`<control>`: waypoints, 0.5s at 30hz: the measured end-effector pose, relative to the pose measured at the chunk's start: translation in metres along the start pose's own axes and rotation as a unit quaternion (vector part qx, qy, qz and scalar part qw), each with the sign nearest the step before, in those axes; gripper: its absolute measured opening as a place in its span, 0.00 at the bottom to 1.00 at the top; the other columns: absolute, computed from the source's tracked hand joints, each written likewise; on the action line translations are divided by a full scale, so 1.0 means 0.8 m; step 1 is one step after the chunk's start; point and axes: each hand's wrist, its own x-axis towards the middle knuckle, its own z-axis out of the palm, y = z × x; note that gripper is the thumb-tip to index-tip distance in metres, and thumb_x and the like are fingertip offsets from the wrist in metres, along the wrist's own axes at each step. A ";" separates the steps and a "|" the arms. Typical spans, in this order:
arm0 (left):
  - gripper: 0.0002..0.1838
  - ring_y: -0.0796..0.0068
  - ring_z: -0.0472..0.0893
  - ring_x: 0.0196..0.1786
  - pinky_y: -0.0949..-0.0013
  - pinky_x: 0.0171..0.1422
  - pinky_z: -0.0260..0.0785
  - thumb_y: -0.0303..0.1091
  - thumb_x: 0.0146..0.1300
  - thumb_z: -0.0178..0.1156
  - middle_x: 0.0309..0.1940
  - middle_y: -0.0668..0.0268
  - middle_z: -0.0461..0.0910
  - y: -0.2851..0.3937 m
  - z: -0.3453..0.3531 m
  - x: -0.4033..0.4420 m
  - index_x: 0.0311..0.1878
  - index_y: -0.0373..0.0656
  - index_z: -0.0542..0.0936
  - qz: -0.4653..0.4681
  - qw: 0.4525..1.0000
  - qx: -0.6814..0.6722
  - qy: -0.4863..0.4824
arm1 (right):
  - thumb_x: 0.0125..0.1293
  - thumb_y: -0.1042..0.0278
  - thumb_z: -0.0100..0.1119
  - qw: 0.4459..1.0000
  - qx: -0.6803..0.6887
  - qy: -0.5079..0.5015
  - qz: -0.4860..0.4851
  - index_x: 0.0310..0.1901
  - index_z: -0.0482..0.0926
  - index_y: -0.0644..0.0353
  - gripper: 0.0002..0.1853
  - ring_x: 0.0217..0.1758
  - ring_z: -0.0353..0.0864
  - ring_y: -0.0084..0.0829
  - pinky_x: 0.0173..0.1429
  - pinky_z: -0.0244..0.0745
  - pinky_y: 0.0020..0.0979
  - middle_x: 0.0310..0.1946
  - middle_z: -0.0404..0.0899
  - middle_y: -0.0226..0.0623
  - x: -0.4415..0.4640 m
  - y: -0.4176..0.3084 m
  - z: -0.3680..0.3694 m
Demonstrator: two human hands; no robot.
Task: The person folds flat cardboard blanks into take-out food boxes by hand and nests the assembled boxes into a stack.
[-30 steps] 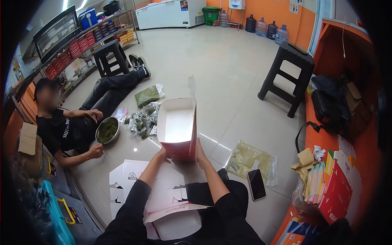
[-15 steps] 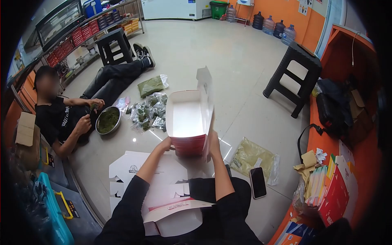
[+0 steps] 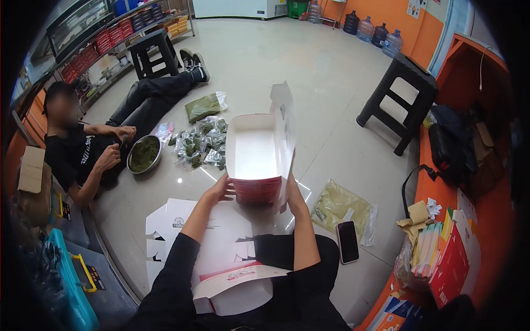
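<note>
A stack of nested red-and-white cardboard food boxes (image 3: 255,190) stands before me, the top one open with its white inside (image 3: 253,149) showing and its lid flap raised on the right. My left hand (image 3: 222,188) grips the stack's lower left side with its fingers against the red wall. On the other side my right hand (image 3: 295,194) holds it, the fingers partly hidden by the flap. Across my lap lies another partly folded box (image 3: 243,284). Flat white box blanks (image 3: 221,220) are spread on the floor beneath my left forearm.
At left a seated person handles something green over a metal bowl (image 3: 144,154). Small bags of green leaves (image 3: 201,140) and a larger green bag (image 3: 205,106) lie nearby. To my right are a yellowish bag (image 3: 342,207), a phone (image 3: 348,243) and a black stool (image 3: 398,102).
The box stack has shifted slightly away from me, with both hands on it. More of my left hand's fingers now show along its side. The other person's hands have moved slightly.
</note>
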 end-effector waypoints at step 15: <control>0.36 0.73 0.72 0.56 0.61 0.58 0.66 0.69 0.60 0.37 0.55 0.70 0.72 -0.018 0.005 0.019 0.61 0.53 0.66 0.101 0.994 -0.014 0.030 | 0.44 0.12 0.31 0.979 0.016 -0.047 0.200 0.71 0.36 0.53 0.62 0.74 0.38 0.48 0.70 0.41 0.52 0.71 0.37 0.50 0.039 0.055 -0.005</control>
